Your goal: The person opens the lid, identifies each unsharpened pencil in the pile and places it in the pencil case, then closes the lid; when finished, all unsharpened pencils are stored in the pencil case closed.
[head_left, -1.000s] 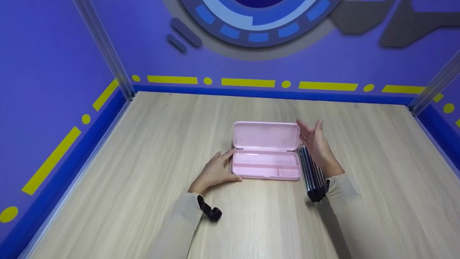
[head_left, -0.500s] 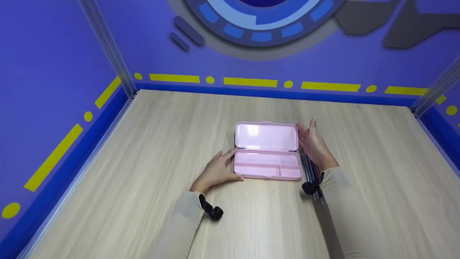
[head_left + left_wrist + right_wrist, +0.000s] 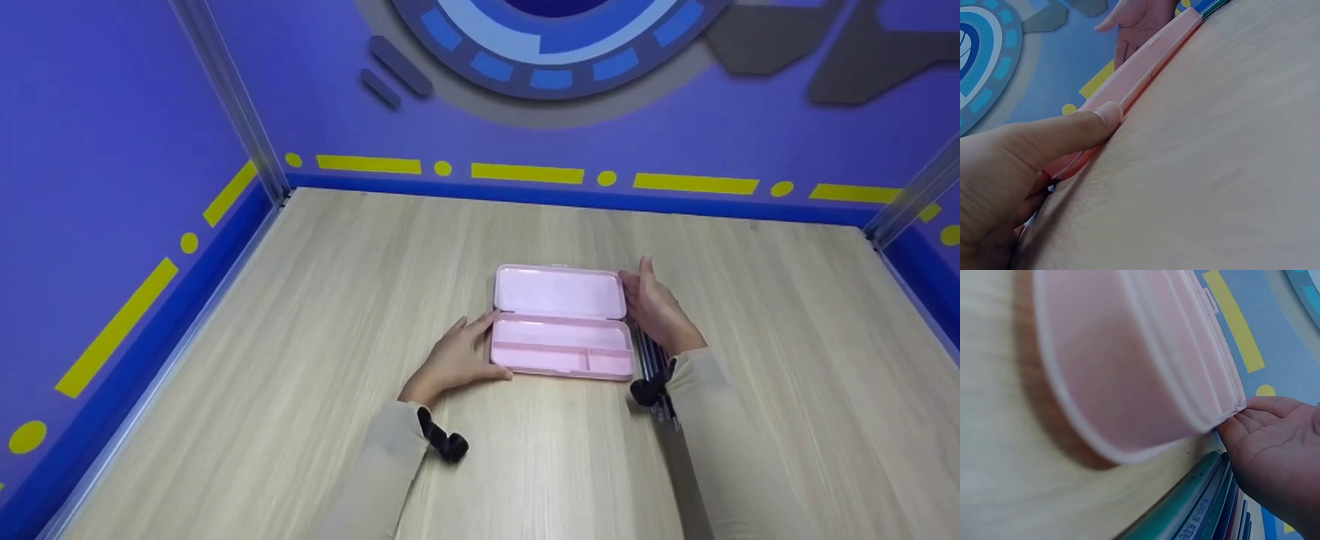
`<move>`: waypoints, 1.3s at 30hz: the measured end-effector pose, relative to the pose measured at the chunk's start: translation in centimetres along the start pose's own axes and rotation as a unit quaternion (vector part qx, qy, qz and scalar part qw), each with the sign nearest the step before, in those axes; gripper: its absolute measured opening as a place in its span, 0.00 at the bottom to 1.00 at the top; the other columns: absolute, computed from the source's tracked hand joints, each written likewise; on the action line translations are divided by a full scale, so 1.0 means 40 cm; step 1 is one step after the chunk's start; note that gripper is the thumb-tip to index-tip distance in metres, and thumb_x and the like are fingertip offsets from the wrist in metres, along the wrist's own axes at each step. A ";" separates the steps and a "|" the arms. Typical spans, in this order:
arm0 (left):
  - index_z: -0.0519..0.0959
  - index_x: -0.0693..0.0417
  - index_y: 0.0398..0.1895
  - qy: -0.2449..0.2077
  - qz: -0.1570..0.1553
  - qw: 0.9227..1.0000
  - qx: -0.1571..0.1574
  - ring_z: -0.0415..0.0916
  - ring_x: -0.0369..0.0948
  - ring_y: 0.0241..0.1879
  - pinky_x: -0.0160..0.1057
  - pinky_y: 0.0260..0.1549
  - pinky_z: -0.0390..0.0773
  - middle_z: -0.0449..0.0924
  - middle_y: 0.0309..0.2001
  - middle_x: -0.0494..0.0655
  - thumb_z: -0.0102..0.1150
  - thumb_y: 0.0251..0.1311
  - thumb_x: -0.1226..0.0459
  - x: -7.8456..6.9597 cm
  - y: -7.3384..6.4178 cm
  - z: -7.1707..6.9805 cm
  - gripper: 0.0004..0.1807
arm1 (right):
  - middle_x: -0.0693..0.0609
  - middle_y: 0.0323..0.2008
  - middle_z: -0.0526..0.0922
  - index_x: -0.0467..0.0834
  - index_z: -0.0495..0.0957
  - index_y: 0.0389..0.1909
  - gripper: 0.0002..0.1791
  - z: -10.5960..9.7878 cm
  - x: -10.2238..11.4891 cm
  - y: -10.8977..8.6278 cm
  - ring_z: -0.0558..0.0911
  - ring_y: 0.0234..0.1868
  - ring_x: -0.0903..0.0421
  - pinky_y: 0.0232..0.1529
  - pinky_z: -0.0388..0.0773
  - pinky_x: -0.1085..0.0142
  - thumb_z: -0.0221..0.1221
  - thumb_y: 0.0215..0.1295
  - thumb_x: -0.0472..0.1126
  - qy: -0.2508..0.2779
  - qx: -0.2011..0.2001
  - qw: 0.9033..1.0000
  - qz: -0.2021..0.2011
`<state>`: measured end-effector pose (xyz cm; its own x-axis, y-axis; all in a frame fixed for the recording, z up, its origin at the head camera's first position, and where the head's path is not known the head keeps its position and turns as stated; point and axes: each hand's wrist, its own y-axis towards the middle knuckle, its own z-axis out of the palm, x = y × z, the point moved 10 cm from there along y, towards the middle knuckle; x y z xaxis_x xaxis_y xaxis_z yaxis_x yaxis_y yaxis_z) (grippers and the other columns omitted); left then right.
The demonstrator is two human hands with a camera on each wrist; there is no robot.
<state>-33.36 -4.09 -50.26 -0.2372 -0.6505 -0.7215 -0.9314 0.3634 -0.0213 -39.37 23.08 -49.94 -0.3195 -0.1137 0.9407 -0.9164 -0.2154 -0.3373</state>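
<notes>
A pink pencil case (image 3: 562, 372) lies opened out on the table, its divided tray towards me and its lid (image 3: 559, 291) folded back behind. No items show in its compartments. My left hand (image 3: 454, 356) grips the case's left end, thumb at the front edge and fingers by the hinge corner; the left wrist view shows the thumb (image 3: 1086, 129) pressed on the front side. My right hand (image 3: 660, 311) has its fingers extended, their tips against the lid's right edge. Beneath the right wrist, beside the case, lies a row of pencils (image 3: 1185, 512), partly hidden by hand and sleeve.
A light wood-grain table (image 3: 375, 285) carries everything. Blue walls with yellow stripes (image 3: 525, 173) stand behind and to the left. Small black wrist cameras, such as the left one (image 3: 452, 448), hang at both cuffs.
The lid has tipped farther back from its steeper stance. My right hand has followed it, shifting slightly left, and its wrist camera turned to cover more of the pencils. The left hand keeps its grip.
</notes>
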 end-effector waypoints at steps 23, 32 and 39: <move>0.57 0.35 0.74 -0.008 -0.006 1.000 0.000 0.45 0.63 0.73 0.66 0.67 0.54 0.59 0.73 0.45 0.76 0.36 0.44 0.003 -0.001 0.001 0.57 | 0.38 0.73 0.57 0.37 0.51 0.74 0.40 -0.073 0.093 -0.091 0.59 0.73 0.42 0.73 0.57 0.49 0.43 0.72 0.60 -0.187 -0.060 0.980 -0.027; 0.57 0.36 0.74 -0.006 -0.003 1.000 0.003 0.44 0.63 0.73 0.67 0.67 0.53 0.59 0.73 0.45 0.76 0.36 0.44 -0.003 0.002 0.007 0.57 | 0.33 0.57 0.74 0.32 0.66 0.65 0.30 -0.140 0.120 -0.169 0.75 0.56 0.40 0.60 0.73 0.45 0.55 0.68 0.46 -0.366 -0.108 0.923 -0.044; 0.57 0.37 0.74 -0.003 0.004 1.000 0.000 0.45 0.65 0.72 0.65 0.68 0.54 0.60 0.73 0.46 0.76 0.37 0.44 0.001 -0.001 0.002 0.56 | 0.28 0.50 0.77 0.25 0.66 0.61 0.32 -0.186 0.071 -0.198 0.82 0.41 0.46 0.41 0.83 0.57 0.60 0.63 0.43 -0.408 -0.083 0.909 -0.022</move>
<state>-33.29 -4.07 -50.35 -0.2436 -0.6433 -0.7258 -0.9294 0.3688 -0.0150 -34.83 31.69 -44.33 -0.0594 -0.8047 0.5907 -0.9694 -0.0946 -0.2264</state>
